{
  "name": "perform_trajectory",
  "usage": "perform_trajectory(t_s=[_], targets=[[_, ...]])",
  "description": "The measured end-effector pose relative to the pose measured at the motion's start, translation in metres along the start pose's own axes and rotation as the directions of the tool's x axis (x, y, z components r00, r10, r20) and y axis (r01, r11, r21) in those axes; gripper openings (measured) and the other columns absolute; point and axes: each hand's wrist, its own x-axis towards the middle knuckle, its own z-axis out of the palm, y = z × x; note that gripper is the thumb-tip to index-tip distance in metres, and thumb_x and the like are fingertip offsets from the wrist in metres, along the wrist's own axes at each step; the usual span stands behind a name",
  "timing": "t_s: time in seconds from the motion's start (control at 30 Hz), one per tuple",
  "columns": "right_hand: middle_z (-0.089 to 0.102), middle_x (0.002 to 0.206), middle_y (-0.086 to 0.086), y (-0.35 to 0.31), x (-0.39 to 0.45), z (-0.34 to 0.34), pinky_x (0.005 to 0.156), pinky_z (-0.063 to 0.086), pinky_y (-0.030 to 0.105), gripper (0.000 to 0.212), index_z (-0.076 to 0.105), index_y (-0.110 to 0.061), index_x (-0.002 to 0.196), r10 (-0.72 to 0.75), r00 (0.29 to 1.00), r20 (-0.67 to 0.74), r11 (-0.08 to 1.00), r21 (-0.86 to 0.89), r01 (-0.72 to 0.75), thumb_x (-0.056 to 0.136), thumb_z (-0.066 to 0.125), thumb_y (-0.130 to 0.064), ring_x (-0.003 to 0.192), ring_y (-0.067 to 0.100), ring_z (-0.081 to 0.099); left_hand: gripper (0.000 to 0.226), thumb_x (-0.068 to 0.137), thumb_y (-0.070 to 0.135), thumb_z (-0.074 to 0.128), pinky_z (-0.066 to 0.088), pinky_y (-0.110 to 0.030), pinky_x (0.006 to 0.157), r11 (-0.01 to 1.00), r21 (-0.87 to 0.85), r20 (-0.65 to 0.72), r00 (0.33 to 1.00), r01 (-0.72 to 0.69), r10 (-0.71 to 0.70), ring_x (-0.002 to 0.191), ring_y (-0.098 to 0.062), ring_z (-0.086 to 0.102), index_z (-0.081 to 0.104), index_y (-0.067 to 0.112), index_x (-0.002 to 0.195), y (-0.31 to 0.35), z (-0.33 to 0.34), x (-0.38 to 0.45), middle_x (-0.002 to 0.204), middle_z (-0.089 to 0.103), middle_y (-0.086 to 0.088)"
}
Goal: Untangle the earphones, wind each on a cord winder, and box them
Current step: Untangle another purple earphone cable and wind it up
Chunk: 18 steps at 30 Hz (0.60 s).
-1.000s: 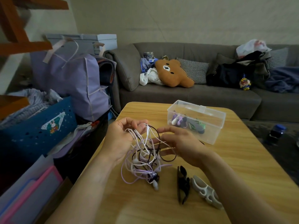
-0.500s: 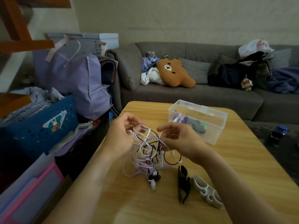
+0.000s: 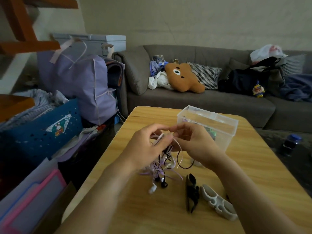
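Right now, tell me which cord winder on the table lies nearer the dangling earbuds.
The black cord winder: it lies just right of the earbuds, while the white cord winder sits farther right.

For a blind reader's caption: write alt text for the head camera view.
Two hands, left hand and right hand, hold up a tangle of white, purple and black earphones over a wooden table. A black cord winder and a white cord winder lie nearby; a clear plastic box and a cluttered grey sofa are behind.

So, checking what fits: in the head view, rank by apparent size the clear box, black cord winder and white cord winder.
1. Clear box, plainly largest.
2. Black cord winder and white cord winder: too alike to rank.
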Motion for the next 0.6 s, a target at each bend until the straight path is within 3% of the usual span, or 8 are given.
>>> perform_trajectory(t_s=[0.13,0.27,0.4,0.5,0.6], targets=[[0.069,0.086,0.006,-0.005,-0.001,0.001,0.075,0.061,0.037,0.021,0.059,-0.016,0.112,0.012,1.000,-0.012,1.000,0.002,-0.012,0.094,0.066,-0.008,0.079,0.019,0.070,0.019,0.086,0.041,0.073,0.051,-0.020,0.072,1.000,0.009,-0.024,1.000,-0.012,0.012,0.083,-0.003,0.066,0.074,0.023,0.091,-0.002,-0.002,0.003,0.084,0.071,0.011],[0.068,0.082,0.002,-0.007,0.000,-0.003,0.072,0.059,0.032,0.016,0.059,-0.015,0.110,0.034,0.999,-0.015,0.988,0.148,-0.032,0.097,0.061,-0.007,0.075,0.015,0.068,0.016,0.083,0.037,0.077,0.048,-0.023,0.077,0.998,0.060,-0.036,0.999,0.004,-0.002,0.083,-0.010,0.062,0.066,0.025,0.081,-0.007,-0.010,0.003,0.082,0.067,0.006],[0.059,0.080,0.005,-0.007,0.001,-0.007,0.067,0.056,0.032,0.015,0.061,-0.015,0.107,0.026,0.998,-0.066,0.972,0.235,-0.009,0.102,0.051,-0.004,0.070,0.013,0.062,0.016,0.085,0.031,0.077,0.052,-0.043,0.080,0.978,0.190,0.080,0.992,0.082,-0.099,0.082,-0.018,0.062,0.063,0.027,0.077,-0.015,-0.020,0.002,0.082,0.068,0.002],[0.059,0.081,0.007,-0.004,0.002,-0.008,0.071,0.059,0.036,0.022,0.066,-0.018,0.104,-0.017,0.994,-0.107,0.999,0.049,0.023,0.104,0.048,-0.005,0.070,0.015,0.061,0.012,0.086,0.031,0.076,0.053,-0.045,0.088,0.964,0.242,0.131,0.981,0.106,-0.141,0.095,-0.019,0.063,0.066,0.036,0.080,-0.020,-0.021,0.003,0.096,0.068,0.002],[0.062,0.079,0.002,-0.002,0.003,-0.006,0.072,0.059,0.035,0.023,0.066,-0.022,0.098,-0.039,0.993,-0.115,0.991,-0.130,0.024,0.103,0.049,-0.008,0.065,0.008,0.063,0.026,0.079,0.017,0.070,0.042,-0.024,0.095,0.981,0.112,0.195,0.965,0.157,-0.176,0.119,-0.010,0.053,0.071,0.032,0.100,-0.008,-0.022,0.003,0.123,0.058,0.009]])
